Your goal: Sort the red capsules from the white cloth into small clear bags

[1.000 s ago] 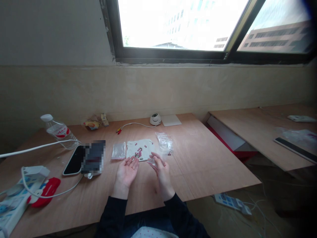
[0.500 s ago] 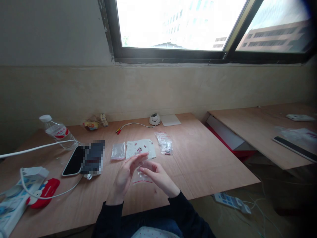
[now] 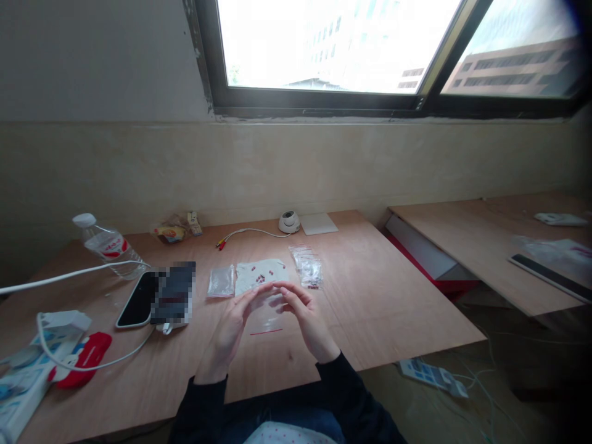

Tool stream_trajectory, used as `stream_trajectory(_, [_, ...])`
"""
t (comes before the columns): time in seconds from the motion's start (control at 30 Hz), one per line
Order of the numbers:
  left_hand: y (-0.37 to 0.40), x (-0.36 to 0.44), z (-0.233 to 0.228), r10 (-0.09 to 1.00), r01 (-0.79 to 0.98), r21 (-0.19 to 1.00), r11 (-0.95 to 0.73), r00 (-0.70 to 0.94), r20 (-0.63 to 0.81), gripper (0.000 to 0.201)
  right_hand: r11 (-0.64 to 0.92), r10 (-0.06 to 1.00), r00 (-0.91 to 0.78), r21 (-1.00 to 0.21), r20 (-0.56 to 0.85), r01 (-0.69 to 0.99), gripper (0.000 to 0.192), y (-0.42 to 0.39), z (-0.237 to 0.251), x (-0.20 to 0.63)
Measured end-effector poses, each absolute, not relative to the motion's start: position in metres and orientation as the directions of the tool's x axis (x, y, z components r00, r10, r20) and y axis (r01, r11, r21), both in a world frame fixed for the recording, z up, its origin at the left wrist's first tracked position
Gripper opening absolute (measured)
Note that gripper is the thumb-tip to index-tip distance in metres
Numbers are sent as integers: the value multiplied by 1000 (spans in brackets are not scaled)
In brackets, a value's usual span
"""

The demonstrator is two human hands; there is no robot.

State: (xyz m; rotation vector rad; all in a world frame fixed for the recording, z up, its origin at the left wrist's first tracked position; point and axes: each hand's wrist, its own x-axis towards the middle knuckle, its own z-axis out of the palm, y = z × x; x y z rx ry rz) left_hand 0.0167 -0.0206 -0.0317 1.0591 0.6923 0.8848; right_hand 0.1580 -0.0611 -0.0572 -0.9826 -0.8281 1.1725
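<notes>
Clear bag [image 3: 265, 319], red strip toward the wearer: near side of white cloth [image 3: 243, 281], between left hand [image 3: 237, 313] and right hand [image 3: 305, 310]. Fingers curved, tips together at cloth's near edge; can't tell if they're pinching the bag. Red pieces [image 3: 260, 279] on cloth.

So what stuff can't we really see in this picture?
All in the head view:
- Whether the left hand or right hand grips the clear bag: they cover its far end.
- The near edge of the white sheet: partly behind the hands.
- The little red pieces: too small to identify.
- The table's power strip: cut off by the left edge.
</notes>
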Motion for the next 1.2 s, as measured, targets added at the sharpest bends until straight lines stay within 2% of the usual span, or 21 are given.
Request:
stream_trajectory(0.23, [-22, 16, -29, 863, -320, 909, 266, 500, -76, 33, 68, 978, 210, -926, -12, -371, 32, -61, -57, 157])
stream_trajectory(0.47, [-22, 17, -31, 857, -325, 894, 308, 503, -113, 34, 50, 986, 164, -929, -12, -366, 26, -64, -55, 156])
stream_trajectory(0.7, [-22, 16, -28, 864, -400, 852, 336, 492, -110, 35, -10, 999, 34, -972, -18, -236, 26, -67, -56, 156])
stream_trajectory(0.83, [-19, 13, -28, 887, -425, 849, 313, 451, -101, 34, 12, 1000, -22, -982, 16, -188, 21, -67, -58, 157])
stream_trajectory(1.2, [-13, 10, -34, 909, -469, 832, 295, 407, -93, 33, 50, 997, -50, -990, 57, -136, 22, -69, -52, 159])
